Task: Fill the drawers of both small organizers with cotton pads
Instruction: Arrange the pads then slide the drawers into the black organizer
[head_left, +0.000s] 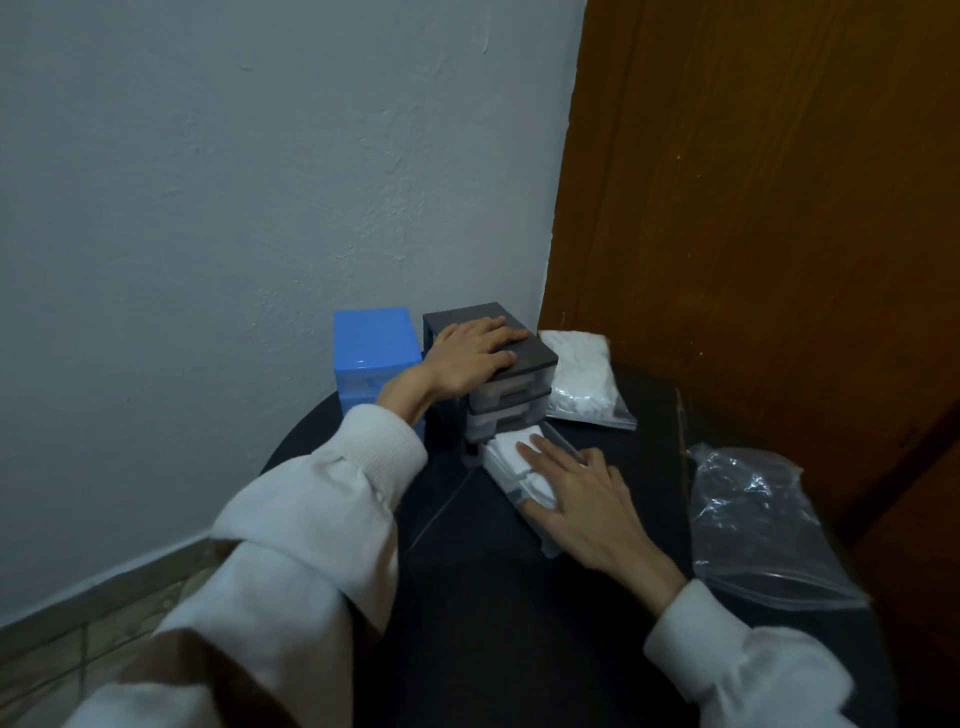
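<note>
You sit in a corner where a pale wall meets a brown wooden door, with a dark round tabletop (467, 597) before you.

Head view: at the far edge of the tabletop a blue organizer (374, 353) stands against the wall, and a grey organizer (498, 374) stands just to its right. Your left hand (467, 353) lies flat on the grey organizer's top, fingers spread, pinning it down and grasping nothing. Its bottom drawer (524, 483) is pulled out towards you, long axis running from the organizer to the near right, packed with cotton pads (506, 449). Your right hand (576, 488) rests open on the drawer's near end, fingers (530, 449) pointing along that axis at the organizer. So the push probably goes straight ahead, away from you. A full bag of pads (582, 379) lies at the far right edge; an empty bag (753, 525) lies nearer, right.
</note>
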